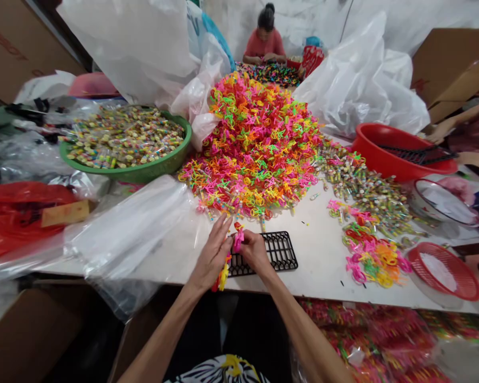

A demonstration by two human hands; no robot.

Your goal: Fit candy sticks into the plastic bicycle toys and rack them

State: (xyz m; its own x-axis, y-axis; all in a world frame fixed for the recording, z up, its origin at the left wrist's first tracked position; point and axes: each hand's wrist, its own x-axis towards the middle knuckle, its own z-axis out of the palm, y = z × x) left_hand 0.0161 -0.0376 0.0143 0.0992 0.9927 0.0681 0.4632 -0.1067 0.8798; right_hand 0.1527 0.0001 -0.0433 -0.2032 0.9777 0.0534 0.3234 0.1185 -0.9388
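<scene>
My right hand (256, 251) pinches a small bright pink plastic piece (238, 240) above the left part of a black slotted rack (281, 251). Beside it, my left hand (211, 258) has its fingers stretched out, its thumb close to the pink piece; whether it touches is unclear. Yellow and red plastic pieces (223, 276) show under the left palm, at the rack's left end. How they are held there is hidden. Just beyond the hands rises a large heap of pink, orange, yellow and green plastic pieces (259, 154).
A green basin (131, 173) of small filled tubes stands left. Small tubes (367, 186) lie to the right, near a red basin (387, 159), a smaller colourful pile (373, 260) and a red basket (443, 274). Clear plastic sheeting (131, 229) covers the table's left. Another person (264, 42) works opposite.
</scene>
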